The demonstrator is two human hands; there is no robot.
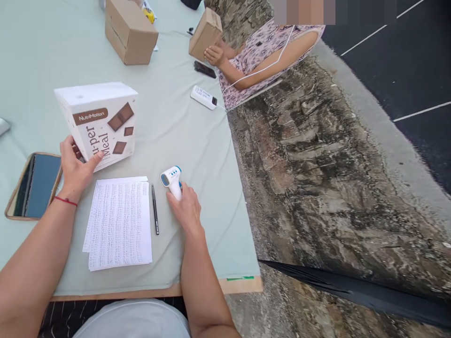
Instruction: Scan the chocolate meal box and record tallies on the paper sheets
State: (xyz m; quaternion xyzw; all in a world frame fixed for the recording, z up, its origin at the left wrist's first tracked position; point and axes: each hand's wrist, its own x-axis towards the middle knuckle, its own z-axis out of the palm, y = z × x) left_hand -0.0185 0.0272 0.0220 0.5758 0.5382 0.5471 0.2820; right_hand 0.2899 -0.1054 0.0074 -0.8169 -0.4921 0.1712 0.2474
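My left hand (77,166) grips the lower left corner of a white NutriMotion meal box (102,122), thumb across its printed front. The box is tilted on the table, its lower edge near the top of a stack of written sheets (120,225). In my right hand (186,206) is a white and blue infrared thermometer (172,180), held by its handle with the small screen facing me. A black pen (155,209) lies between the sheets and my right hand. Left of my left wrist rests a tablet or mirror-like panel (33,185) with a brown rim.
Across the cloth-covered table (207,225), another person's hand (214,55) holds a small cardboard box (205,34). A larger cardboard box (132,35) stands at the back. A black phone (205,69) and a white device (204,97) lie by the right edge. Rocky ground lies beyond.
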